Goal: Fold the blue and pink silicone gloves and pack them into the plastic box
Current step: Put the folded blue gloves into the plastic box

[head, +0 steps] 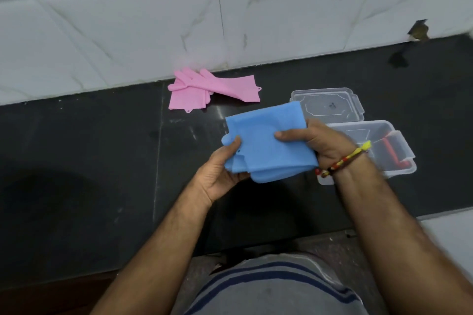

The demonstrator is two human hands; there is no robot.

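Folded blue silicone gloves (266,148) are held above the black counter between both hands. My left hand (220,171) grips their lower left edge, thumb on top. My right hand (320,142) pinches the right side, thumb pressed on the upper face. The pink gloves (212,88) lie flat and overlapped on the counter by the wall, beyond the blue ones. The clear plastic box (399,161) stands open to the right, partly behind my right wrist, with a red object inside. Its clear lid (327,105) lies just behind it.
The black stone counter (89,151) runs left to right, with a marble-tiled wall (128,33) at its back. A chipped spot (418,30) marks the wall's base at the far right. The counter's front edge is close to my body.
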